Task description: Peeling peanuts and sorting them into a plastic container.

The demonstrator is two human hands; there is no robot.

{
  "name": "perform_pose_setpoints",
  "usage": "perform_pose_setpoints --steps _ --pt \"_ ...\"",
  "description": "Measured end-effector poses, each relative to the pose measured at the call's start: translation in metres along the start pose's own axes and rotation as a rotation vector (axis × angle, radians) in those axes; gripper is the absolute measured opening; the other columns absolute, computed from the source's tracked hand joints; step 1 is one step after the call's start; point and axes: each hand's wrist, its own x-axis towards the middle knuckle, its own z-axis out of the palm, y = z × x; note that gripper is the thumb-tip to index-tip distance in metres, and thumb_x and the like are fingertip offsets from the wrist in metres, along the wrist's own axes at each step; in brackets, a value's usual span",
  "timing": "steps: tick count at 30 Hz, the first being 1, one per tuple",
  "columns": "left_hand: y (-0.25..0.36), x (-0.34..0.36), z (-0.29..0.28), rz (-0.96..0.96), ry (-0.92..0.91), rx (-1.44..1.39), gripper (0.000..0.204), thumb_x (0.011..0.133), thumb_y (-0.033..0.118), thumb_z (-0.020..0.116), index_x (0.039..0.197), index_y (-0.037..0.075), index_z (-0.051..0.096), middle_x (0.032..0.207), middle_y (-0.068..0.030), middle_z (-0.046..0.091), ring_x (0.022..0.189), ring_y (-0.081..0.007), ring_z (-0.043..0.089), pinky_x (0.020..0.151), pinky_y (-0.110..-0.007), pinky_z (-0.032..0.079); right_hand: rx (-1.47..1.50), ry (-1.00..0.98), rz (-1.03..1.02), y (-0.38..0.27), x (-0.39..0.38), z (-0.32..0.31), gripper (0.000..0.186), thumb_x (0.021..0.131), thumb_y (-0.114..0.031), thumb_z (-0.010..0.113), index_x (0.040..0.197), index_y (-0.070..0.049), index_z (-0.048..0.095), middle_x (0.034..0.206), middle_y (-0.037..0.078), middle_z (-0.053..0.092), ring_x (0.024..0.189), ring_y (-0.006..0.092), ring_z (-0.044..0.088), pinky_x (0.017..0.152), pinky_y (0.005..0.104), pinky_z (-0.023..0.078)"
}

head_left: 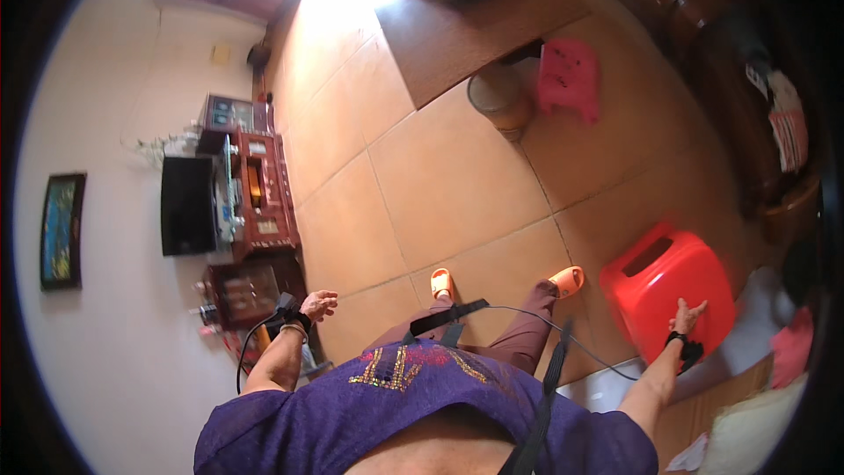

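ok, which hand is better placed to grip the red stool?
Right, probably: the right hand is over the red stool, fingers spread, though contact is unclear. The left hand is out on the body's other side.

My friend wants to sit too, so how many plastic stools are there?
2: a red stool beneath or beside the right hand, and a pink stool near the brown table. Others may be hidden.

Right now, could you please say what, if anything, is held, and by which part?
Nothing: left hand empty; right hand open over the red plastic stool.
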Motion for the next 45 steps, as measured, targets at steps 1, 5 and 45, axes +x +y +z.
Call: perform_pose_setpoints --steps 1,5,45 --pt "-0.018 0.008 0.002 -0.002 -0.016 -0.018 0.047 0.079 0.031 0.054 0.121 0.010 0.050 0.103 -0.0041 0.062 0.081 -0.0174 0.061 0.057 -0.031 0.045 -0.069 -0.015 -0.022 -0.011 -0.006 0.010 0.082 0.079 -0.029 0.057 0.141 -0.022 0.005 0.064 0.012 0.054 0.035 0.0173 0.044 0.028 0.0288 0.035" --pt "-0.071 0.032 0.011 -0.009 -0.063 -0.175 0.046 0.079 0.029 0.054 0.121 0.010 0.051 0.101 -0.0033 0.062 0.079 -0.0167 0.061 0.053 -0.030 0.043 -0.040 -0.147 -0.232 -0.081 -0.095 0.058 0.077 0.082 -0.023 0.055 0.140 -0.012 0.007 0.078 0.015 0.056 0.038 0.0199 0.048 0.033 0.0304 0.040" --pt "-0.289 0.196 -0.002 -0.408 0.034 -1.422 0.039 0.084 0.014 0.056 0.118 -0.002 0.048 0.096 -0.0151 0.063 0.084 -0.0224 0.061 0.075 -0.032 0.050 0.047 -1.197 -0.645 -0.447 -0.706 0.844 0.088 0.073 -0.034 0.065 0.139 -0.007 0.014 0.070 0.016 0.060 0.032 0.0149 0.044 0.029 0.0269 0.033"
